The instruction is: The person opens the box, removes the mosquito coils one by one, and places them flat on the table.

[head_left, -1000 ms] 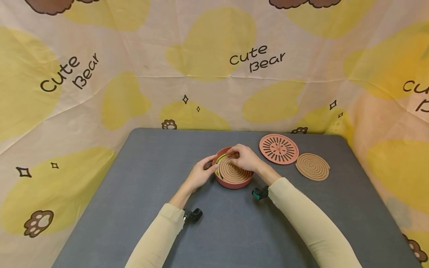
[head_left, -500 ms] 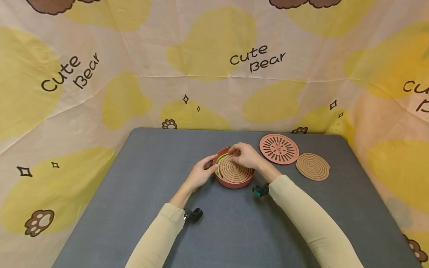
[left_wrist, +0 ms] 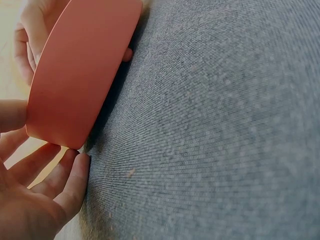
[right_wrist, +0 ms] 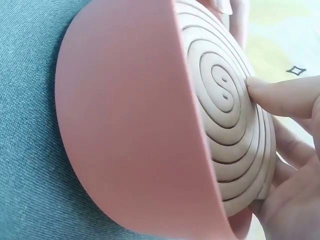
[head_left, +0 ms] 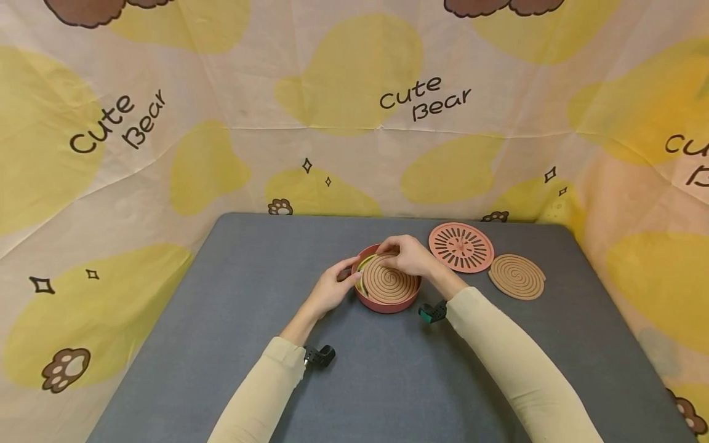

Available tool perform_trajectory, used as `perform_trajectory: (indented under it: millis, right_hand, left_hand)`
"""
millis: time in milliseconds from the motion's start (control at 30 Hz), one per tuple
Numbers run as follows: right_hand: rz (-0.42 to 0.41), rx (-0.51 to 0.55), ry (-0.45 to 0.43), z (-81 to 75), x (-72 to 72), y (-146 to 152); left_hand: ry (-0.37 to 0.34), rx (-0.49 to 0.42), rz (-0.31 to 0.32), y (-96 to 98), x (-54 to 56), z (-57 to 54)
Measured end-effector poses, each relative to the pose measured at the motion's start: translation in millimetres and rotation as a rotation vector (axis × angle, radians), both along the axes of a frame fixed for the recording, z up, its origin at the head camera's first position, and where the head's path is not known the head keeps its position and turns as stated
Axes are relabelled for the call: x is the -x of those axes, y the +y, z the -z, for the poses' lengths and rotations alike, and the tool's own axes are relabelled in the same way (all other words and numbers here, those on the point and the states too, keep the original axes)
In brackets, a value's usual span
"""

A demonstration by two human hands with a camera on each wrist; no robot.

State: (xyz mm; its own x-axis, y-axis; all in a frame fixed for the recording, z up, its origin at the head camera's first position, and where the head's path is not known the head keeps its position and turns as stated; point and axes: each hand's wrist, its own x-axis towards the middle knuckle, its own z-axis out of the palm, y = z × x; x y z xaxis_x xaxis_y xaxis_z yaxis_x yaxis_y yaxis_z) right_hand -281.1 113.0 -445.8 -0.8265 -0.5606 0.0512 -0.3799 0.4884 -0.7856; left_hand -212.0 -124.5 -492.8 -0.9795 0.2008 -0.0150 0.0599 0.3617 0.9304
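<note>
Since the frame a second ago, the right hand [head_left: 412, 256] has shifted slightly up and away from the body, and the coil [head_left: 389, 281] in its fingers seems a touch higher; the left hand [head_left: 327, 290] and the dish [head_left: 386, 307] keep their places. Nearest are the pale left sleeve [head_left: 259, 387] and right sleeve [head_left: 515, 363], with a small dark left camera [head_left: 319, 355] and right camera [head_left: 433, 312] at the wrists. Beneath them spreads the grey table [head_left: 266, 271]. The hands are apart, one on each side of the dish. The left hand grips the dish's left side, thumb at the rim and other fingers against the outer wall. The pink dish sits on the table, a small round foot [left_wrist: 128, 54] showing under it. The right hand pinches the far edge of the coil, thumb on the upper face, other fingers round the edge. The coil is tilted at the dish's mouth, its held edge above the rim; whether its near edge touches the dish I cannot tell. Something yellow-green [head_left: 367, 262] shows inside the dish, beside the coil. Farther off to the right, a second coil [head_left: 517, 277] lies flat, just beside the slotted pink lid [head_left: 461, 247]. Behind the table hangs a cloth [head_left: 343, 80] with yellow patches, paw prints and the words "Cute Bear"
</note>
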Motion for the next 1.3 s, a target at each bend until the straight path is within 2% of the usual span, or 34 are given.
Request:
perform_trajectory:
  millis: [400, 767, 1033, 1300]
  right_hand:
    - [0.036, 0.044, -0.015, -6.8, -3.3, 8]
    - [0.089, 0.145, -0.053, -30.5, -10.0, 21]
    - [0.144, 0.157, -0.069, -45.9, -18.4, 40]
    - [0.198, 0.152, -0.065, -53.6, -25.8, 61]
  left_hand:
    - [-0.009, 0.011, -0.007, 1.9, -0.2, 1.0]
    - [-0.011, 0.017, -0.008, 2.3, 1.3, 0.8]
    - [-0.015, 0.000, -0.005, 0.9, 2.7, 2.5]
    - [-0.015, 0.001, -0.004, 0.4, 2.0, 0.9]
